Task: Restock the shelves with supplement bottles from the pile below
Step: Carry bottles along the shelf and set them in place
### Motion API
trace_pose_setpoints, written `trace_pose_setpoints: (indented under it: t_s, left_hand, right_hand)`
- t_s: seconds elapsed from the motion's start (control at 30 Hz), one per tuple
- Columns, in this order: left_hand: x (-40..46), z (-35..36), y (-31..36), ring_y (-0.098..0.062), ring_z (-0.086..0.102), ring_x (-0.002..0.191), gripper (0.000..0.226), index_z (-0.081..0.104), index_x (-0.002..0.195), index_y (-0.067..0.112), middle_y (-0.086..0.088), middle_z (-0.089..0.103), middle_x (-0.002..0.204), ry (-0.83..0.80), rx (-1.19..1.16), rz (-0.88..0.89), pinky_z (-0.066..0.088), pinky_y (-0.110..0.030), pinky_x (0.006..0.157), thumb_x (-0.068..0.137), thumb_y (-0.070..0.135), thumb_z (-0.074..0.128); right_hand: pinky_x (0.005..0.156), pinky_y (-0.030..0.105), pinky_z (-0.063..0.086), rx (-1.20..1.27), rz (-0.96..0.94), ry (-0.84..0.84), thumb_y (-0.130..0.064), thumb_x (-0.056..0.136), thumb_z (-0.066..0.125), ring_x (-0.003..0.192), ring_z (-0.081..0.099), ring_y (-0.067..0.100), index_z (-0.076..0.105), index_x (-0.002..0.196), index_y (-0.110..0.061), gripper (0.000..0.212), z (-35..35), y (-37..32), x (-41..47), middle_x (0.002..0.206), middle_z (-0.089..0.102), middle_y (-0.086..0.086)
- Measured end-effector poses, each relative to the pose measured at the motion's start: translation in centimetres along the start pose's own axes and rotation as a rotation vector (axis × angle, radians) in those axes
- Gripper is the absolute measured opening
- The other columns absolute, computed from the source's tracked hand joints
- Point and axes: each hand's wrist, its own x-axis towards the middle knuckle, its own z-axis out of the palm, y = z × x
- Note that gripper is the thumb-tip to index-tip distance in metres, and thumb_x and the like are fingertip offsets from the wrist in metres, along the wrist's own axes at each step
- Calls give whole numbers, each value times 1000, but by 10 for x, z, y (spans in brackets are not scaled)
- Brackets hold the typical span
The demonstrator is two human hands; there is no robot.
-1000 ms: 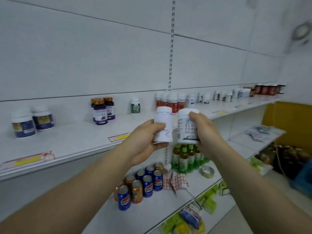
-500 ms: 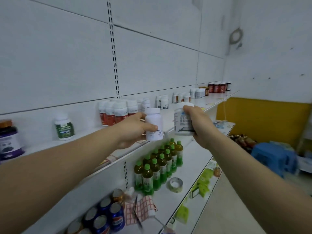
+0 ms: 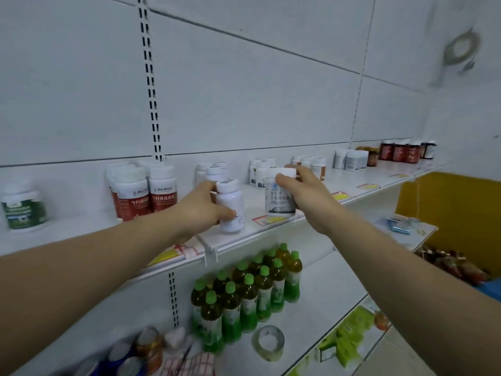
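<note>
Bottles (image 3: 231,206) (image 3: 280,195) upright, caps up, on shelf (image 3: 352,195)

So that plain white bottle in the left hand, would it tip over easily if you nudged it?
Probably somewhat. The plain white plastic bottle is taller than it is wide, so a push near its cap could topple it. Its rounded body would likely roll once down. It looks rigid and smooth, so maybe a little slippery, though the left hand holds it with fingers wrapped round.
</note>
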Motion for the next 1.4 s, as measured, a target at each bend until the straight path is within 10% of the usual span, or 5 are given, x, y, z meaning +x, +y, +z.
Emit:
trace_pose_setpoints:
  t_s: [0.33,0.7,1.4]
  left_hand:
    - [60,30,-6,-21,58,97,69,30,133,32,-1,53,112,132,479,111,48,-30,82,80,17,71]
    - [138,17,-20,-22,11,143,80,32,143,18,-4,22,153,344,1214,217,18,-42,115,78,49,67]
    - [179,60,-19,-27,13,142,84,18,148,16,-4,24,153,573,1271,-182,18,-46,115,83,45,62]
  right_hand:
    - [79,28,45,-68,-31,-177,-26,91,62,94,57,12,43,133,-22,47,-17,22,85,120,55,2]
    - [86,28,45,-278,-123,-369,-29,92,59,111,51,17,35,140,-31,54,-1,53,157,125,47,-4]
    - [82,21,34,-365,-374,-610,-32,86,65,115,50,21,29,143,-23,68,-12,73,200,134,49,4]
